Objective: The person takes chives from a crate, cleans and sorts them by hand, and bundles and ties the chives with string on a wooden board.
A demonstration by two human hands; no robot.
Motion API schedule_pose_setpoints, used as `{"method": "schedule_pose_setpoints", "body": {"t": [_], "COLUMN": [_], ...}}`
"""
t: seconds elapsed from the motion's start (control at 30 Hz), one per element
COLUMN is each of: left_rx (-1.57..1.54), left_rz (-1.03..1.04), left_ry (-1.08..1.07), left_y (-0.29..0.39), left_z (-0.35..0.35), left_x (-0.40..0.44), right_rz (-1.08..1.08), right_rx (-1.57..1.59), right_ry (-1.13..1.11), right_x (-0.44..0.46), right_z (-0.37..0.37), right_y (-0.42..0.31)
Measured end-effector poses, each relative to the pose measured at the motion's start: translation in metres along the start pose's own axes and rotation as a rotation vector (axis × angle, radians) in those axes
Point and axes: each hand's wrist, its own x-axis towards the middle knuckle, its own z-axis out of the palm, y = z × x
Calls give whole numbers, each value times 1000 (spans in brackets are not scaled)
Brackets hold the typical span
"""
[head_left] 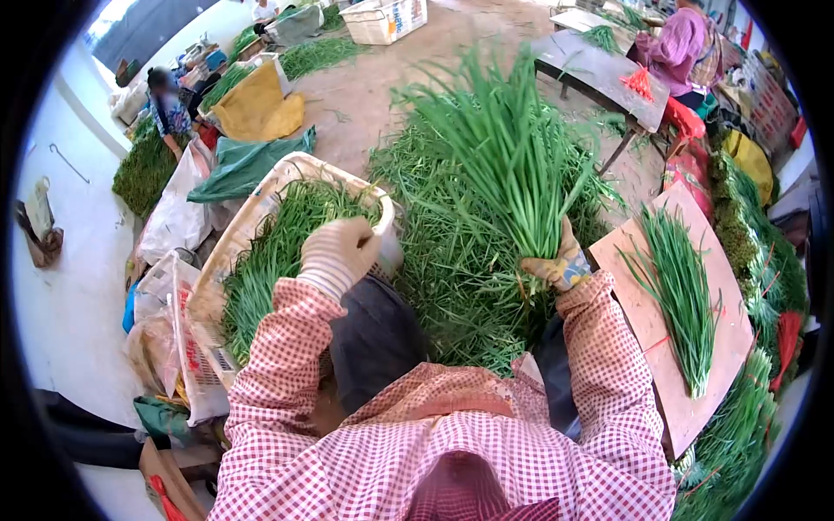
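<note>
I count two gloved hands (pixel 339 250) (pixel 563 262): one bunch (pixel 517 165) in the right, one board (pixel 734 339) beside it, one greens-filled crate (pixel 391 247) by the left; three people (pixel 172 108) (pixel 264 13) (pixel 676 52) beyond.

Left grip (pixel 340 253) curled inward; right grip (pixel 563 264) clasped.

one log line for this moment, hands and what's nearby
left hand: by crate, hold unclear | right hand: grip on bunch, leaves up | board: another bunch | floor: loose greens

A yellow sack (pixel 261 104) lies near a crumpled green sheet (pixel 248 167), with a white crate (pixel 373 24) farther back.
</note>
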Motion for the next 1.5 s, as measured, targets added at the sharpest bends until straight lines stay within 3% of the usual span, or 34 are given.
{"method": "schedule_pose_setpoints", "body": {"t": [0.03,0.07,0.13,0.2,0.27,0.33,0.4,0.43,0.47,0.53,0.57,0.67,0.73,0.8,0.87,0.93,1.0,1.03,1.17,1.2,1.3,1.37,1.4,1.43,1.5], "left_rx": [-280,-562,-969,-1104,-1404,-1509,-1739,-1877,-2063,-2260,-2234,-2332,-2276,-2125,-2109,-2169,-2182,-2203,-2163,-2121,-2133,-2029,-2019,-1926,-1717], "left_rz": [43,83,12,-116,-77,-112,-194,-266,-190,-133,-230,-144,-224,-252,-197,21,86,115,205,285,144,96,91,90,159], "left_ry": [-46,-96,-203,-298,-341,-304,-109,-100,-72,-262,-222,-357,-315,-252,-290,-294,-296,-333,-275,-283,-347,-268,-274,-151,36], "left_y": [7,18,51,88,109,109,103,94,86,64,59,45,49,54,48,46,49,53,76,79,81,87,95,108,109], "left_z": [-4,-6,20,43,64,94,109,115,122,113,108,114,111,107,104,98,96,90,85,87,89,74,62,52,62], "left_x": [2,3,2,4,3,7,13,14,13,4,0,-3,-3,2,6,10,13,11,9,12,18,13,6,0,6], "right_rz": [0,38,41,172,173,252,499,432,336,142,135,215,192,44,44,-167,102,138,648,599,340,89,62,63,151], "right_rx": [-27,-315,-490,-648,-880,-1067,-1153,-1178,-1239,-1298,-1325,-1308,-1343,-1154,-1086,-758,-529,-498,73,196,417,397,268,-58,-355], "right_ry": [16,68,91,100,78,69,-84,-128,-148,-220,-287,-442,-522,-501,-496,-169,121,135,-82,-108,3,-94,-143,-121,88], "right_x": [0,-3,-6,-7,-13,-20,-26,-37,-48,-67,-72,-75,-75,-75,-75,-81,-89,-88,-74,-68,-40,-25,-17,-15,-8], "right_z": [6,9,25,49,69,96,117,121,125,134,135,141,140,127,112,91,65,45,15,30,71,71,77,76,92], "right_y": [4,4,7,-3,-9,-20,-33,-28,-15,-10,-6,-11,-31,-40,-52,-61,-56,-43,10,15,10,15,-4,-10,-13]}}
